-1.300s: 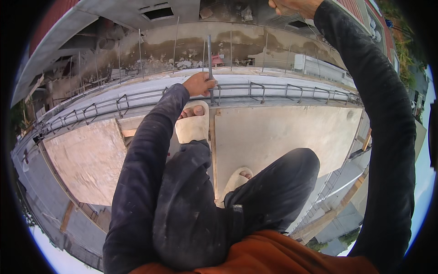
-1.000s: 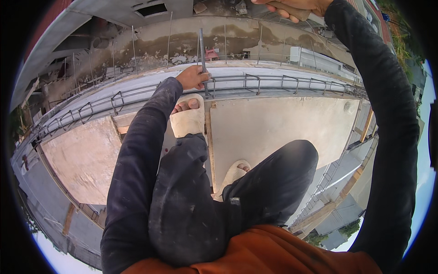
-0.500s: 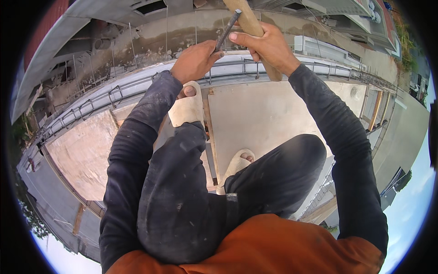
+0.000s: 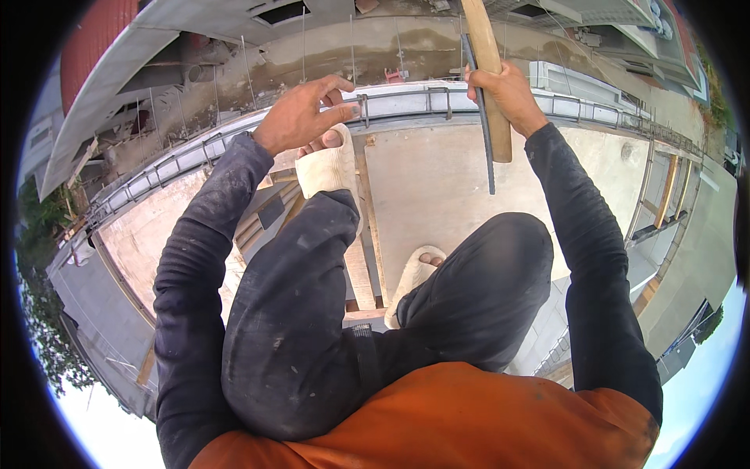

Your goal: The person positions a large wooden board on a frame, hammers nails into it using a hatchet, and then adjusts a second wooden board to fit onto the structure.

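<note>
My right hand is closed around a thick wooden handle, whose far end runs out of the picture at the top. Held alongside it in the same hand is a dark metal rod, its lower end hanging over the plywood. My left hand holds nothing. Its fingers are bent and apart, above the long cage of steel bars and just beyond my left foot.
Pale sandals are on my feet, the left sandal beside a gap between boards, the right sandal at the plywood sheet. Thin upright bars rise beyond the cage. Lower ground and roofs lie past the edge.
The metal rod has passed from my left hand into my right, next to the wooden handle. My left hand has moved left and opened; my right has moved right and a little nearer.
</note>
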The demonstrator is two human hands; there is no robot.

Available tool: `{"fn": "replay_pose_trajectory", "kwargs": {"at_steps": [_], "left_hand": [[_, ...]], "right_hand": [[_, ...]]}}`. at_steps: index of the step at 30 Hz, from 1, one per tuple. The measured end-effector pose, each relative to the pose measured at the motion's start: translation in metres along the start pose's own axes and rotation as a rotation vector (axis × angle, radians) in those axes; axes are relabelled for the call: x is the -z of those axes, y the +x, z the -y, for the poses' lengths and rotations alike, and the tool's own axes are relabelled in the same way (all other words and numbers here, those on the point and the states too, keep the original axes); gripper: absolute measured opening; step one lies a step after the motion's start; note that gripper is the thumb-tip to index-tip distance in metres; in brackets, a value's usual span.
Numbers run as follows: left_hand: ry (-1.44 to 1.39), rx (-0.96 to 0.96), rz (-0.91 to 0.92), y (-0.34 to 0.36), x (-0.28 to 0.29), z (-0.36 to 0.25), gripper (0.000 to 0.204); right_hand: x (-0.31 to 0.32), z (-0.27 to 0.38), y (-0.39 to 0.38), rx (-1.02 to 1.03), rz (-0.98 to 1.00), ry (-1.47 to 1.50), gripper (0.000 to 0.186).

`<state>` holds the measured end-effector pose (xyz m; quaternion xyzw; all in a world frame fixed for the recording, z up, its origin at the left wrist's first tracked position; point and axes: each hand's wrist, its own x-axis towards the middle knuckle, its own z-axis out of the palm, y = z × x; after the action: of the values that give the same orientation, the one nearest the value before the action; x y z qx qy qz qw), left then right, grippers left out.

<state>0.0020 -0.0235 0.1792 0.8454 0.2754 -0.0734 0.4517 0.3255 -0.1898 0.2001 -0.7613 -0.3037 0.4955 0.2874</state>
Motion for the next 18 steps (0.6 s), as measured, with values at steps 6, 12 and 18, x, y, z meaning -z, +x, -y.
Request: {"fn": "replay_pose_trajectory", "kwargs": {"at_steps": [6,12,18], "left_hand": [[0.505,0.175,-0.109,-0.096,-0.021,0.162,0.065],[0.579,0.357,-0.024,-0.103,-0.045,0.174,0.078],[0.692,0.575,0.078,-0.089,-0.045,0.141,0.08]], "right_hand": [[-0.03,-0.135,-0.064,-0.061,-0.173,-0.329,0.044],[-0.068,-0.133,-0.068,-0.126,-0.159,-0.315,0.039],[-0.078,-0.174,-0.078,-0.114,-0.152,-0.597,0.038]]}}
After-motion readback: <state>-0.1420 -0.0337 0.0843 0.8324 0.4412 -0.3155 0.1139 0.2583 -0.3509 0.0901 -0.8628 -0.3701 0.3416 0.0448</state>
